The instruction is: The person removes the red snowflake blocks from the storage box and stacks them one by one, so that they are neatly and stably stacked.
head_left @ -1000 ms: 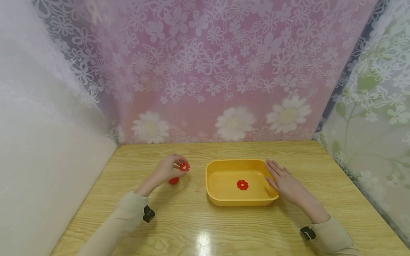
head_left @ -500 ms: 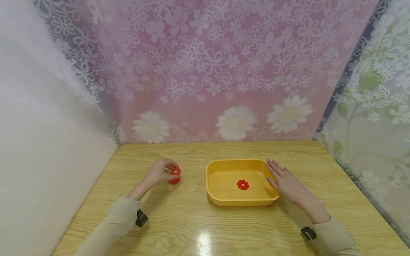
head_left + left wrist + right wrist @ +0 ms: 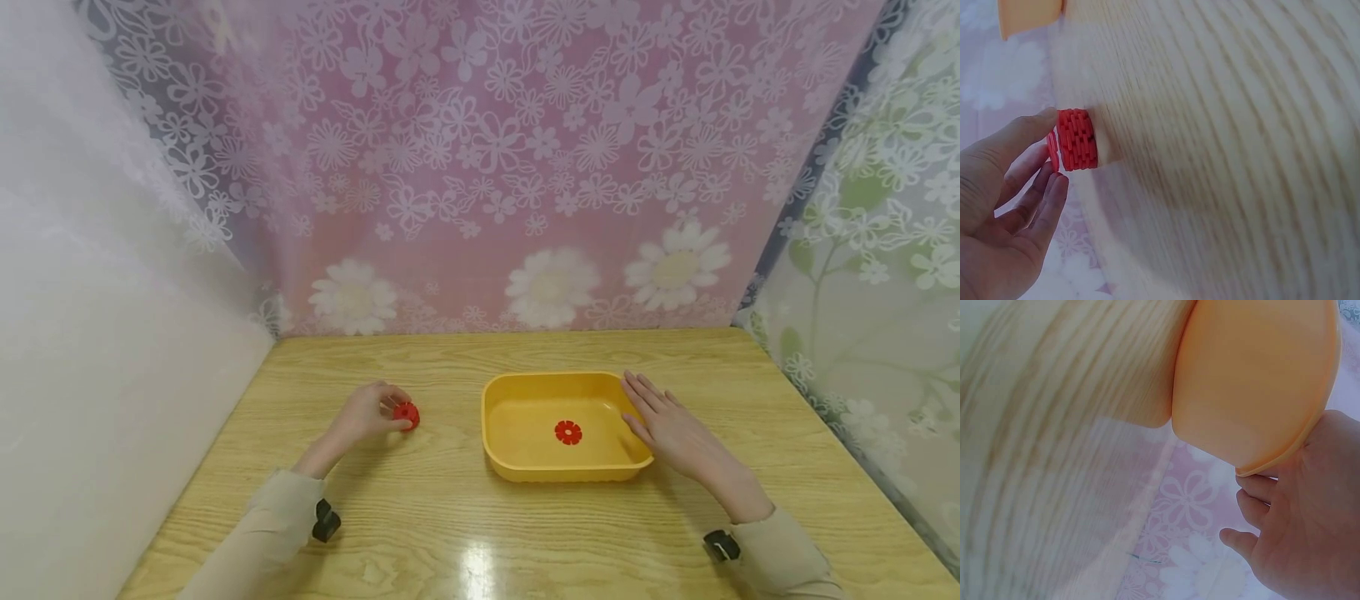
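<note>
My left hand (image 3: 366,414) pinches a red notched disc (image 3: 1053,151) between thumb and fingers. Right against the disc is a short stack of similar red discs (image 3: 1077,140), standing on the table; in the left wrist view a narrow gap shows between them. From the head view the held disc covers much of the stack. A yellow plastic tub (image 3: 540,475) has one red notched disc (image 3: 568,432) with a pale centre lying flat on its floor. My right hand (image 3: 678,437) rests on the tub's right rim, fingers straight, thumb over the inner side.
The wood-grain table (image 3: 420,533) carries the stack left of the tub, with bare wood between them. A pink floral curtain (image 3: 480,208) hangs behind the table's back edge. A whitish sheet (image 3: 112,292) stands at the left and a leafy patterned one (image 3: 862,292) at the right.
My left hand has brought its disc left and down, from above and right of the stack onto or just over its top. The right hand and the tub have stayed put.
</note>
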`<state>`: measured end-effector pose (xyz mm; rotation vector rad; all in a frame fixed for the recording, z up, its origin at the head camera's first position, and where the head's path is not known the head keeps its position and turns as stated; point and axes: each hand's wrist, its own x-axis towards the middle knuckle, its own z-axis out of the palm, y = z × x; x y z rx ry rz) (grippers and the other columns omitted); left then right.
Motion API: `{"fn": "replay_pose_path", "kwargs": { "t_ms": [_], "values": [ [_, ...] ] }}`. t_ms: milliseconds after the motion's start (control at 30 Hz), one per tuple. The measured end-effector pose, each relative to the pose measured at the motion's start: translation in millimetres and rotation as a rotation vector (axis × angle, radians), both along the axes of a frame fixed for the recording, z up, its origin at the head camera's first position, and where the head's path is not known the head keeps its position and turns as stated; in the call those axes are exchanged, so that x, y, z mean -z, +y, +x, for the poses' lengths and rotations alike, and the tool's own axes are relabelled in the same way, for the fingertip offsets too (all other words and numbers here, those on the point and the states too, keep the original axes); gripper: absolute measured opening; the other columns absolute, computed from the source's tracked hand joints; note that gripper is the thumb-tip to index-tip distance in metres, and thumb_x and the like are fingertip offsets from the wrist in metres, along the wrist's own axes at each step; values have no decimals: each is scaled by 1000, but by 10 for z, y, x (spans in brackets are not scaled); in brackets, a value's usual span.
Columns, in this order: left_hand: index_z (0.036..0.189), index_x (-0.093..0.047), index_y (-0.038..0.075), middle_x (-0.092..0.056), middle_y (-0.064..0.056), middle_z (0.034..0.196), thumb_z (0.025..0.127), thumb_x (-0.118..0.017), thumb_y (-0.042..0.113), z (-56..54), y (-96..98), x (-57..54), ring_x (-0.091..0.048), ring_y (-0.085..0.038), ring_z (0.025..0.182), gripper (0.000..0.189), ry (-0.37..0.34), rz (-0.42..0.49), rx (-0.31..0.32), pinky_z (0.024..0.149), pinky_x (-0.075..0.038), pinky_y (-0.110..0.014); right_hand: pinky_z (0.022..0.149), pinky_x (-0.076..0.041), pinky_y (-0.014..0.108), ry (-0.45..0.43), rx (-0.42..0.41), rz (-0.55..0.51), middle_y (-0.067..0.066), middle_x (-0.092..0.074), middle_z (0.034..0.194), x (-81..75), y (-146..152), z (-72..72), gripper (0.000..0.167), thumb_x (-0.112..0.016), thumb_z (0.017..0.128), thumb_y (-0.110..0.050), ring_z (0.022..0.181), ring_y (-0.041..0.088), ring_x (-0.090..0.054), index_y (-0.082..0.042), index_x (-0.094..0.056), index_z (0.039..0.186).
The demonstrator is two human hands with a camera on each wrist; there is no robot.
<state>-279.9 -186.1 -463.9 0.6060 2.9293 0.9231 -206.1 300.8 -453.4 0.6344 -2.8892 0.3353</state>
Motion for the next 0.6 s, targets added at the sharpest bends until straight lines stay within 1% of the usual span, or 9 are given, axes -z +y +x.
{"fn": "replay_pose_path", "kwargs": {
  "t_ms": [200,267,367,500,600],
  "values": [
    [110,-74,5,-68,-7,101,80,-87,16,6,-3,53,-70,-26,91,34,5,14,-1,81,-60,-40,113,-26,69,28,-14,-19,26,-32,160,33,13,-4,62,-55,105,-24,147,43,-29,7,-34,154],
    [110,-74,5,-68,-7,100,80,-88,15,12,-1,56,-70,-26,91,34,8,20,0,82,-60,-40,112,-28,69,50,-21,-24,26,-33,159,47,22,-8,61,-56,105,-24,147,43,-30,6,-35,154],
    [110,-74,4,-67,-8,100,80,-88,15,20,0,56,-70,-27,91,35,16,19,8,81,-60,-41,112,-27,69,57,-30,-33,25,-33,159,78,39,-22,61,-54,105,-25,148,40,-29,5,-34,155],
    [111,-74,4,-68,-9,102,80,-87,14,19,-2,56,-70,-28,92,35,15,18,14,81,-60,-41,112,-28,69,59,-30,-33,25,-32,160,78,46,-23,62,-54,106,-26,149,40,-28,4,-33,155],
    [111,-74,3,-69,-11,103,80,-87,14,20,1,52,-70,-28,92,35,13,24,13,81,-61,-41,111,-29,69,69,-30,-30,26,-34,159,70,47,-20,61,-56,104,-24,147,42,-31,5,-35,154]
  ]
}}
